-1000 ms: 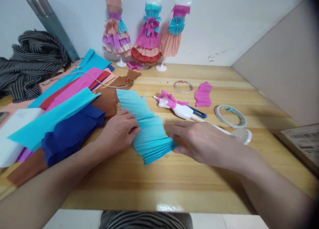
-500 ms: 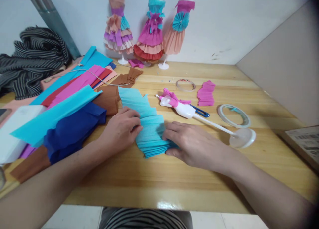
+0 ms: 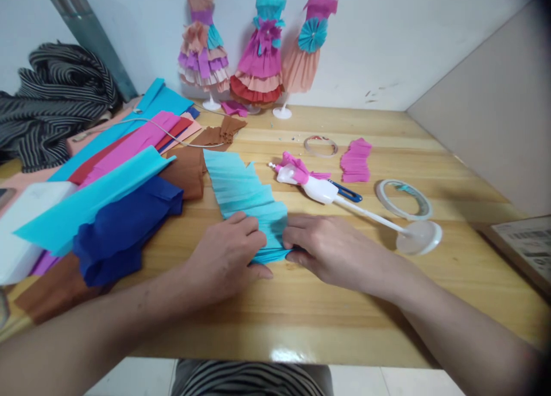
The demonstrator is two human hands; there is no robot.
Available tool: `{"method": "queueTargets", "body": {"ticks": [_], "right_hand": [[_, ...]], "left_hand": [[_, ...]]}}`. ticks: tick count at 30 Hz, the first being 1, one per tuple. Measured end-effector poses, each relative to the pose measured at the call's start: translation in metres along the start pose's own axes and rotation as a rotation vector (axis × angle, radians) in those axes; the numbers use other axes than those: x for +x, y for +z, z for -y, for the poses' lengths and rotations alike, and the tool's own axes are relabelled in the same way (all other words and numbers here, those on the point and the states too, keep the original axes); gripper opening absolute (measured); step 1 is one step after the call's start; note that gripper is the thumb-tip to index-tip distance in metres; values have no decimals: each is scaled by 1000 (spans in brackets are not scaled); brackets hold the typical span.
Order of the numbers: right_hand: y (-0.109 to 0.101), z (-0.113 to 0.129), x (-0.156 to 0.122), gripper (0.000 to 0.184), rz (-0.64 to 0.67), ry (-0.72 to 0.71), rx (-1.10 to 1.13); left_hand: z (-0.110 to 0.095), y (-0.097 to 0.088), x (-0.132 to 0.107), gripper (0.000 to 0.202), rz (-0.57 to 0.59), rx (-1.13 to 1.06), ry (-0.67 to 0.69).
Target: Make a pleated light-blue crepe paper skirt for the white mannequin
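Note:
A pleated strip of turquoise crepe paper [image 3: 245, 189] lies on the wooden table, its folds bunched at the near end. My left hand [image 3: 235, 249] is closed on the strip's left edge at those folds, thumb low and fingers on top. Opposite it, my right hand [image 3: 316, 244] pinches the right edge of the same folds. Just beyond my right hand lies a white mannequin stand [image 3: 321, 189] on its side, with pink crepe paper around its upper part. A blue cutter [image 3: 346, 191] rests behind the mannequin.
Crepe paper sheets in several colours, including a dark blue piece [image 3: 129, 229], pile up at left beside a striped cloth [image 3: 64, 97]. A tape roll [image 3: 404, 200] and a pink pleated piece [image 3: 356, 160] lie at right. Three dressed mannequins [image 3: 262, 57] stand against the wall.
My left hand has moved right and nearer, from the strip's middle onto the bunched folds. My right hand has barely moved. The near pleats are now more tightly gathered.

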State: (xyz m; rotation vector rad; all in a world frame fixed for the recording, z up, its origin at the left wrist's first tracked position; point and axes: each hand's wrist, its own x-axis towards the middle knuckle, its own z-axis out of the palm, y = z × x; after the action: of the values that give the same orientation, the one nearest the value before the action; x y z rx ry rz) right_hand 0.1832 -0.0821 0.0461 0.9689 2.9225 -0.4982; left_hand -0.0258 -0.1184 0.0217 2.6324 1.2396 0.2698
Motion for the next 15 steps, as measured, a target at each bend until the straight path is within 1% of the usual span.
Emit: {"method": "queueTargets", "body": {"ticks": [4, 10, 15], "right_hand": [[1, -1, 0, 9, 2, 17, 18], [-2, 5, -1, 5, 8, 9, 8], [-3, 10, 0, 10, -20, -8, -49]], "left_hand": [[-2, 4, 1, 18, 24, -30, -20], [-3, 4, 1, 15, -3, -66, -53], [-3, 5, 2, 12, -14, -65, -48]]}}
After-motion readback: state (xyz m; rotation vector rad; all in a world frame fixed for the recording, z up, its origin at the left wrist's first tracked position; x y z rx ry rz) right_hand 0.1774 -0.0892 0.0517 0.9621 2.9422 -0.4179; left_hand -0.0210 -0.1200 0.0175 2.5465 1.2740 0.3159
